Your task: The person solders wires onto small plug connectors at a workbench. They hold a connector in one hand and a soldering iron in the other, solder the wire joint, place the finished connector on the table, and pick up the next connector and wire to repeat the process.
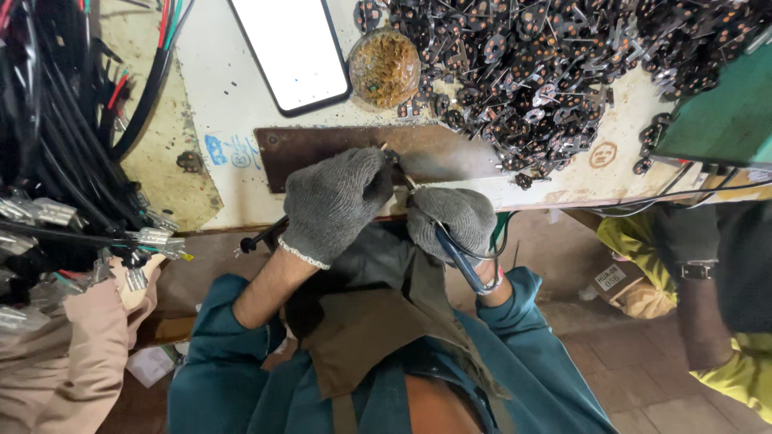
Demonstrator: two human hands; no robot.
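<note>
Both my hands wear grey knit gloves and meet at the near edge of the workbench. My left hand (334,201) is closed around a black cable (261,235) whose end sticks out to the left below the bench edge. My right hand (454,219) grips a soldering iron with a blue handle (461,261), its thin tip (400,170) pointing up to where the left fingers pinch something small, hidden by the glove. They work over a scorched brown metal plate (434,149) fixed to the bench.
A large heap of small black and copper parts (547,72) covers the bench's far right. A round tin of brass cleaning wool (384,68) and a phone with a white screen (291,50) lie behind the plate. Bundled wires with metal terminals (56,217) hang at left. Another person's arm (700,273) is at right.
</note>
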